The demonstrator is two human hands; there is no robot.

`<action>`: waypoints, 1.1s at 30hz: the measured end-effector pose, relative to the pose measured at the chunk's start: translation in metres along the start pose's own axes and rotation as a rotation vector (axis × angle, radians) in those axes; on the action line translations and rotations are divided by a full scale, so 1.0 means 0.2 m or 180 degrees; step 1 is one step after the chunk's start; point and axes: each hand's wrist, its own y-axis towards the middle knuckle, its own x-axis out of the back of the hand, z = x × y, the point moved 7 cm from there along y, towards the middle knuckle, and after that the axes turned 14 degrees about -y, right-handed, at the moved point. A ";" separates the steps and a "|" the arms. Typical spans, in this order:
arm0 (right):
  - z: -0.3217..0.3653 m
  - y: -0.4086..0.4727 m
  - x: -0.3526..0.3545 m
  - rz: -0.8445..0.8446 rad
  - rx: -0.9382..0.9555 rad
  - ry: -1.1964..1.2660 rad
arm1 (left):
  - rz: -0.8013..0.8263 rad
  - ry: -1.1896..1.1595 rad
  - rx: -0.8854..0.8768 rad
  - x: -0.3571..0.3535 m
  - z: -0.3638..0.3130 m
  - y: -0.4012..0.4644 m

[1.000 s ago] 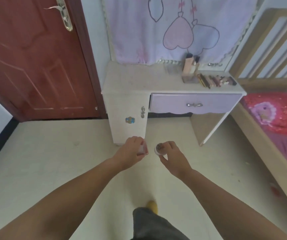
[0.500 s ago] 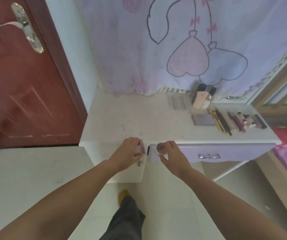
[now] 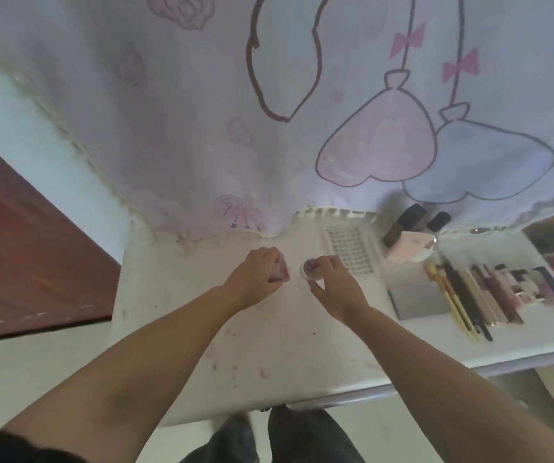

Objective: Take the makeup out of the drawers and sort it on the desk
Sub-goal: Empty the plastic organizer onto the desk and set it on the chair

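My left hand (image 3: 255, 279) curls round a small pinkish item (image 3: 280, 273), blurred, perhaps a compact; my right hand (image 3: 332, 285) pinches a small round jar (image 3: 310, 269) at its fingertips; both hover over the white desk (image 3: 202, 329), the two items just apart; at three o'clock lie a grey palette (image 3: 417, 300), a row of pencils and brushes (image 3: 469, 299), and bottles (image 3: 409, 238) at two o'clock.
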 end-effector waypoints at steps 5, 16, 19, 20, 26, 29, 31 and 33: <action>-0.03 0.35 -0.02 0.0192 0.0132 0.0016 | 0.0045 -0.0121 0.0122 -0.01 0.04 0.28; 0.00 0.55 -0.14 0.0312 0.0108 -0.0328 | -0.0048 0.0227 0.0007 -0.05 0.15 0.39; 0.01 0.51 -0.10 0.0218 0.0035 -0.0264 | -0.0192 -0.0022 0.0106 -0.01 0.16 0.37; 0.02 0.48 -0.07 0.0050 0.0121 -0.0285 | -0.0214 -0.0008 0.0108 -0.01 0.16 0.36; 0.10 0.20 -0.17 -0.0015 0.0902 -0.0599 | -0.0034 0.0121 0.0169 0.03 0.16 0.35; 0.09 0.13 -0.23 -0.0129 0.0898 -0.0662 | -0.0149 0.0266 0.0206 0.09 0.19 0.31; 0.09 0.12 -0.23 -0.0247 0.0819 -0.0639 | -0.0186 0.0382 0.0312 0.13 0.24 0.27; 0.09 0.13 -0.23 -0.0321 0.0798 -0.0663 | -0.0162 0.0479 0.0441 0.15 0.31 0.22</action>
